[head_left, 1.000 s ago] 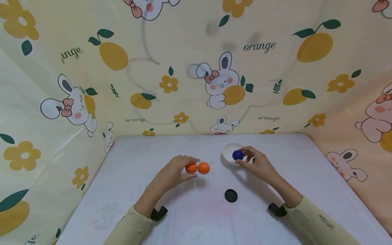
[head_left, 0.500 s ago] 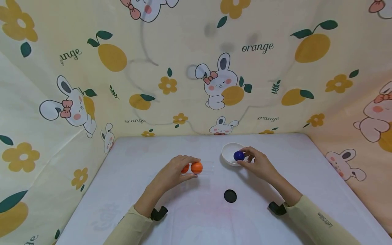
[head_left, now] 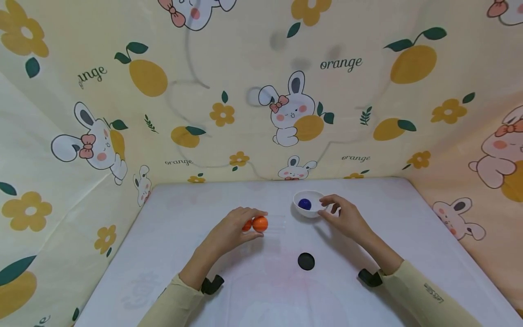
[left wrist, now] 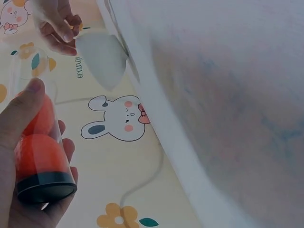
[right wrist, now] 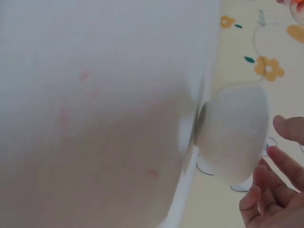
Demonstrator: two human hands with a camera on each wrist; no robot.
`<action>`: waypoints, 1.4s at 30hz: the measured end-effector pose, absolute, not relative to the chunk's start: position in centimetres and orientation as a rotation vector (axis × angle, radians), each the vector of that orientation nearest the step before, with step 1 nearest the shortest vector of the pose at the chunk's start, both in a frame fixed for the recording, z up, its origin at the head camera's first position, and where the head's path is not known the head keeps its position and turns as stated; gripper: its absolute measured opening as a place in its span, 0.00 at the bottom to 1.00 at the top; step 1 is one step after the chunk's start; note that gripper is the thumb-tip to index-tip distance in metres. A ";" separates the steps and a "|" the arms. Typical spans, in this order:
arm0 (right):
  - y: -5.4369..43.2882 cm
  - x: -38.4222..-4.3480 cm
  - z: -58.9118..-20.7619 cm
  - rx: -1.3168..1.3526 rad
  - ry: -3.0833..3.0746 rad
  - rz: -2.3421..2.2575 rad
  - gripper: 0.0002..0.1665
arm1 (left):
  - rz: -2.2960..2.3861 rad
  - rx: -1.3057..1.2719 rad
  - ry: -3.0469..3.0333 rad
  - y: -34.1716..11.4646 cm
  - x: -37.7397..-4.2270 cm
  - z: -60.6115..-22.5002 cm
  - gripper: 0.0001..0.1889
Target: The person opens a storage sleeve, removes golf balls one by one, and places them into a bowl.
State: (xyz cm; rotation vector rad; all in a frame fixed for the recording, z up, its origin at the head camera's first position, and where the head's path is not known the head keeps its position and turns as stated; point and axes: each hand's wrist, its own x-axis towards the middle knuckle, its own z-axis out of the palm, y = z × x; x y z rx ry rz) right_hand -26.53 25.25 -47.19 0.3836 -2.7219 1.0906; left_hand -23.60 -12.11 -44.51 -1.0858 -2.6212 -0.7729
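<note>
My left hand (head_left: 229, 230) grips a clear plastic tube (head_left: 278, 222) held sideways, its transparent end pointing right. Two orange balls (head_left: 260, 224) sit inside, one partly hidden behind the fingers. The left wrist view shows the tube's black base (left wrist: 46, 186) by the palm. A blue ball (head_left: 304, 204) rests inside the white bowl (head_left: 309, 215), toward its left side. Beside the bowl's right rim is my right hand (head_left: 345, 219), thumb and fingers apart with nothing between them. In the right wrist view the bowl's wall hides the ball.
A round black disc, like a cap (head_left: 306, 261), lies on the white table (head_left: 261, 295) in front of the bowl. Behind and on both sides stands a cloth backdrop (head_left: 245, 59) printed with rabbits and oranges.
My right hand has let go of the blue ball, which now lies in the bowl. In the tube, the orange balls have slid left toward my left palm.
</note>
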 end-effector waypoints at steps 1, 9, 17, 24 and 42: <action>25.2 -26.5 -47.1 0.393 -2.711 1.089 0.22 | -0.773 -1.086 -2.624 -12.1 -23.6 -44.5 0.32; 24.6 -26.0 -46.8 0.452 -2.644 1.107 0.20 | -0.769 -1.086 -2.646 -12.1 -23.7 -44.5 0.31; 23.4 -25.4 -46.9 0.526 -2.602 1.213 0.19 | -0.786 -1.065 -2.691 -11.9 -23.6 -44.6 0.31; 21.9 -24.3 -46.8 0.626 -2.559 1.315 0.17 | -0.783 -1.064 -2.690 -11.9 -23.6 -44.6 0.31; 19.6 -22.7 -47.1 0.780 -2.568 1.484 0.22 | -0.762 -1.054 -2.713 -11.8 -23.3 -44.4 0.32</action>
